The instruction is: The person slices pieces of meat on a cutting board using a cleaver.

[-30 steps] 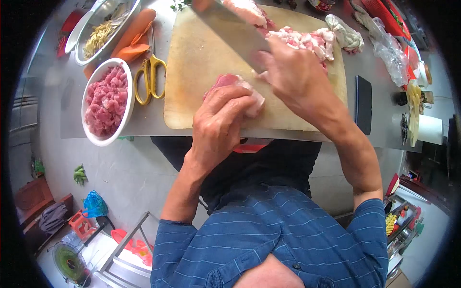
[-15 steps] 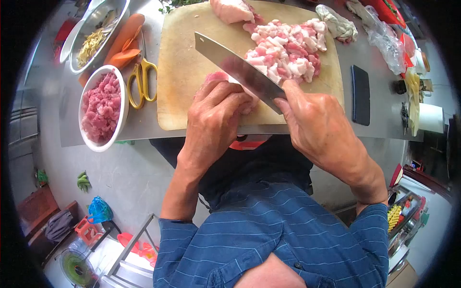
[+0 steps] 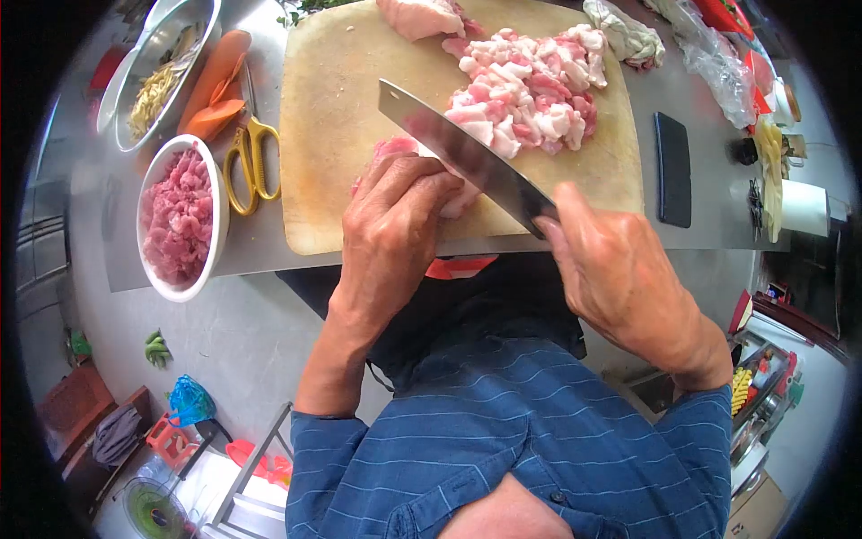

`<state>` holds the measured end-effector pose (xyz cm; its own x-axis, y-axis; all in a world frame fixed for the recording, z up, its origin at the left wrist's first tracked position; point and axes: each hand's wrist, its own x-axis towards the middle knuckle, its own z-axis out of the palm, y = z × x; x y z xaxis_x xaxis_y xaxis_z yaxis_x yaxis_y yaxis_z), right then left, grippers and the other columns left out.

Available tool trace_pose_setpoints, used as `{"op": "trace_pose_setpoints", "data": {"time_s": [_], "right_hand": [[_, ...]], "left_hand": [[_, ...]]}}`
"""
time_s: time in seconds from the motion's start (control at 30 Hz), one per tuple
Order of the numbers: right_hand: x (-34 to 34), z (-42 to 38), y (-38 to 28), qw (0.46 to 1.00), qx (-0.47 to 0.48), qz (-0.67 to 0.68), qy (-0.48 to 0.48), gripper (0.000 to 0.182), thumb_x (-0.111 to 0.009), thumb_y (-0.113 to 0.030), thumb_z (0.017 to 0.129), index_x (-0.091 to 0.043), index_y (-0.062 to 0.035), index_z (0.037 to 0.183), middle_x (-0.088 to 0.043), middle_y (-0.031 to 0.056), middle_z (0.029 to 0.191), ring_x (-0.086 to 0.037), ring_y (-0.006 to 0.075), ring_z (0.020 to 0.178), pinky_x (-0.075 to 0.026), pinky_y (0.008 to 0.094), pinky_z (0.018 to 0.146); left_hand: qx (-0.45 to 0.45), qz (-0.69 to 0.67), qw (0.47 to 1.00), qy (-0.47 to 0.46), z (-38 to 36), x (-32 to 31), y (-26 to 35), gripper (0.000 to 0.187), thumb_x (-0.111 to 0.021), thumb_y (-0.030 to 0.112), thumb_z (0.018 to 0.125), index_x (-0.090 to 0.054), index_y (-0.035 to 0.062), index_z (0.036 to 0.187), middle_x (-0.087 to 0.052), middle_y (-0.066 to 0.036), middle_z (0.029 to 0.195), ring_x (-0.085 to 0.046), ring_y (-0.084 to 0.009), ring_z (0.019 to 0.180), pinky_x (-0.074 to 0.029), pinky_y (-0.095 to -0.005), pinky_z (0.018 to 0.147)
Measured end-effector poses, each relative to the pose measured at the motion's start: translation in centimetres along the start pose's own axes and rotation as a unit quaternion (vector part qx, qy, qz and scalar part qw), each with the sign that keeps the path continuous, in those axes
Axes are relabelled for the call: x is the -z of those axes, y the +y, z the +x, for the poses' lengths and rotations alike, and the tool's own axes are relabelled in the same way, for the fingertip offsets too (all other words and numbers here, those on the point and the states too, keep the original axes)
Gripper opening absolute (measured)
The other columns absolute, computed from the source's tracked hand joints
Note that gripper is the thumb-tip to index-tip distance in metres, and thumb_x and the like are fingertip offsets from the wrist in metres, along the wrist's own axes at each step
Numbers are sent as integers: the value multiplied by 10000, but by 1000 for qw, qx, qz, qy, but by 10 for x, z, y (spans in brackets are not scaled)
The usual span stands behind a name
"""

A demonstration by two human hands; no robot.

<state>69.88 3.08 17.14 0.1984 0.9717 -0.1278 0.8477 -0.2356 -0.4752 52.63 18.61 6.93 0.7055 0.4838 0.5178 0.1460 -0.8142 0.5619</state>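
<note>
My left hand [image 3: 395, 211] presses a piece of raw meat [image 3: 392, 148] onto the wooden cutting board [image 3: 328, 108], its fingers curled over it and hiding most of it. In my right hand [image 3: 611, 256] is a cleaver [image 3: 471, 153], gripped at the handle. The blade slants up and left across the board, beside the left fingertips and over the right side of the meat piece. Beyond the blade lies a heap of chopped pork [image 3: 530, 85]. A larger uncut chunk of meat [image 3: 420, 16] rests at the board's far edge.
Left of the board are yellow-handled scissors [image 3: 251, 166], a white bowl [image 3: 218, 225] of chopped meat, carrot pieces [image 3: 215, 85] and a metal basin [image 3: 205, 36] with sliced ginger-like strips. On the right lie a phone [image 3: 673, 171], a cloth [image 3: 626, 34] and a plastic bag [image 3: 718, 76].
The cleaver and my right hand have shifted slightly right and toward me. My left hand stays on the meat. The whole view has tilted a little.
</note>
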Motion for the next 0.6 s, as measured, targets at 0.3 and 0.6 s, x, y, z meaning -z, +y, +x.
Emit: {"op": "trace_pose_setpoints", "data": {"time_s": [0.3,0.6], "right_hand": [[0,14,-3,999,24,-43,10,165,-677,-82,1043,-564,20,1107,-665,282,747,-687,509,742,-524,578,653],[-24,54,-1,995,70,30,61,155,-645,-106,1060,-558,17,1093,-669,288,754,-692,510,765,-525,599,684]], "left_hand": [[5,-44,999,-4,0,3,-4,184,-752,-59,850,-788,10,1016,-763,-137,1049,-742,-351,1053,-600,-438,937],[9,-34,999,6,-2,1,-3,189,-752,-76,845,-785,6,1012,-758,-137,1049,-743,-347,1052,-599,-432,932]]}}
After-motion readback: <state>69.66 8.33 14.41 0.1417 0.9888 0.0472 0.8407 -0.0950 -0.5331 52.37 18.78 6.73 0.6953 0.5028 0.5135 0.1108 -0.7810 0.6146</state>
